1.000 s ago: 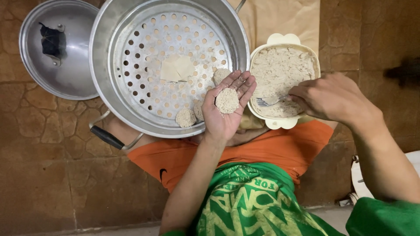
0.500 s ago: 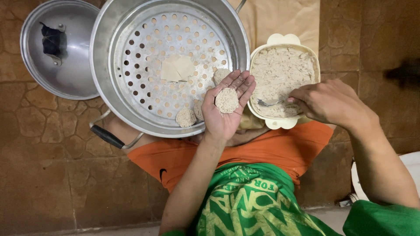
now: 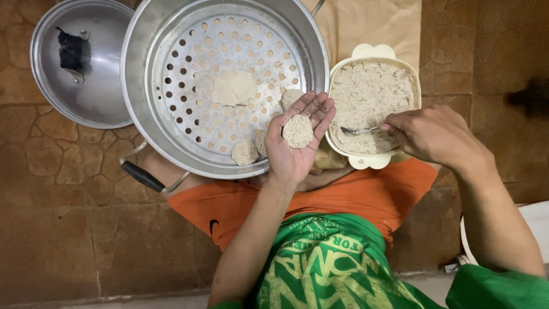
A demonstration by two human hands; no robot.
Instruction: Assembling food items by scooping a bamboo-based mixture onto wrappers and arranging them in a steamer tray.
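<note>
At far left a domed metal lid (image 3: 83, 63) lies upturned beside the perforated steamer pot (image 3: 226, 86), where small rounds sit. Left hand (image 3: 297, 137), palm open, cradles a grainy patty (image 3: 298, 131); right hand (image 3: 434, 134) grips a spoon (image 3: 360, 130) in the cream tub (image 3: 374, 160), seemingly scooping coarse filling.

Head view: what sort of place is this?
Probably a home cooking spot on a brown stone-tiled floor: a perforated metal steamer pot, its round metal lid, and a cream bowl of filling.
</note>
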